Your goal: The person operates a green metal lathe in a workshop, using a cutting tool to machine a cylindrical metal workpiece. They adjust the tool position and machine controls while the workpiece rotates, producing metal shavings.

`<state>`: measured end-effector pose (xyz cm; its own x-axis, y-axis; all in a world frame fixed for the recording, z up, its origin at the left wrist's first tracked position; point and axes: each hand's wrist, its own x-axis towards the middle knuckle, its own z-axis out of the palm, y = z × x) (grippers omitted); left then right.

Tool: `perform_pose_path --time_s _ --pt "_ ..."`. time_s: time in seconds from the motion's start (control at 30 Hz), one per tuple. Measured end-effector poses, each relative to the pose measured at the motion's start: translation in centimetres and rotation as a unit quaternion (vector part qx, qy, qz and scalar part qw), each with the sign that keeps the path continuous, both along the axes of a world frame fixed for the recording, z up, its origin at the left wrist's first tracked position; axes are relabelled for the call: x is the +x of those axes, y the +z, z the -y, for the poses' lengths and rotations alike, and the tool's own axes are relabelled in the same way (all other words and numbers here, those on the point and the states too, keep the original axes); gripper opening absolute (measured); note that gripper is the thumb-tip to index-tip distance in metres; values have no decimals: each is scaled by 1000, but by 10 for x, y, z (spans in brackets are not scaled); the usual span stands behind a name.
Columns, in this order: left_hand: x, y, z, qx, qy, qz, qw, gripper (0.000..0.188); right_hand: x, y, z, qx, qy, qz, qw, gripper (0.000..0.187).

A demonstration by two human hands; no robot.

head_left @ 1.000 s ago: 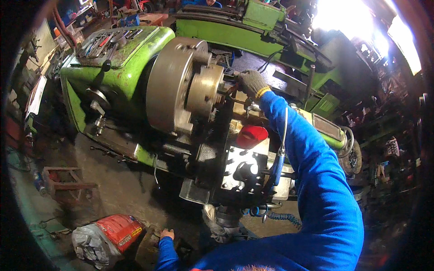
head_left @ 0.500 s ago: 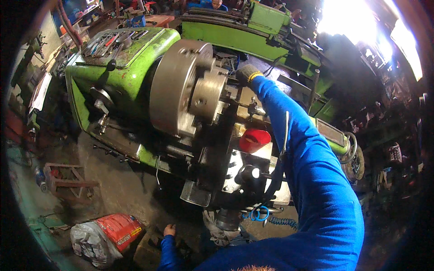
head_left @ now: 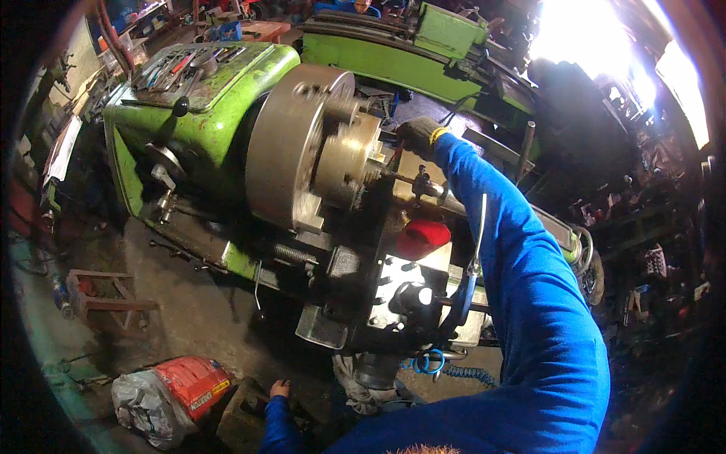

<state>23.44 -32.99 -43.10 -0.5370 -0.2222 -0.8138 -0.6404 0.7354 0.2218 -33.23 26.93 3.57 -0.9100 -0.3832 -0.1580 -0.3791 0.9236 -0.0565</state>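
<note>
A green lathe stands before me, with a large steel chuck (head_left: 283, 147) gripping a round metal workpiece (head_left: 349, 163); the jaws and workpiece look smeared, as if turning. My right hand (head_left: 418, 136), in a dark glove with a yellow cuff, is closed just beyond the workpiece's right face. A thin reddish piece shows below its fingers, but what it holds is hidden. Under the right forearm a slim rod (head_left: 404, 178) points at the workpiece. Nearer me are a red cup (head_left: 423, 238) and the tool post (head_left: 414, 296). My bare left hand (head_left: 280, 389) hangs low, its fingers too small to read.
Hand tools (head_left: 181, 66) lie on the green headstock (head_left: 227, 98). An air gun (head_left: 466, 291) with a pale tube hangs by the tool post. A red and grey sack (head_left: 185, 390) and a small metal stand (head_left: 113, 299) are on the floor. Another green machine (head_left: 370, 64) and a person are beyond.
My right hand has shifted slightly right and nearer, away from the workpiece's far edge. The whole view has moved a little. My left hand stays low.
</note>
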Motion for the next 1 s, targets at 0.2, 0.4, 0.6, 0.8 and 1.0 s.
perform_pose_path --time_s 0.2,0.4,0.6,0.8,1.0 --pt "-26 -5 2 41 55 -81 994 50 -22 -15 -17 69 -54 23 996 16" --pt "-50 27 -23 23 39 -100 994 54 -29 -34 -12 104 99 -198 970 13" --pt "-138 38 -41 -24 98 -238 966 67 -14 -24 -16 -17 -6 31 999 21" --pt "-251 45 -55 -114 73 -252 958 79 -6 5 15 -48 -31 106 993 16" --pt "-319 9 -8 169 300 -70 936 95 12 17 -46 -154 -142 15 978 24"
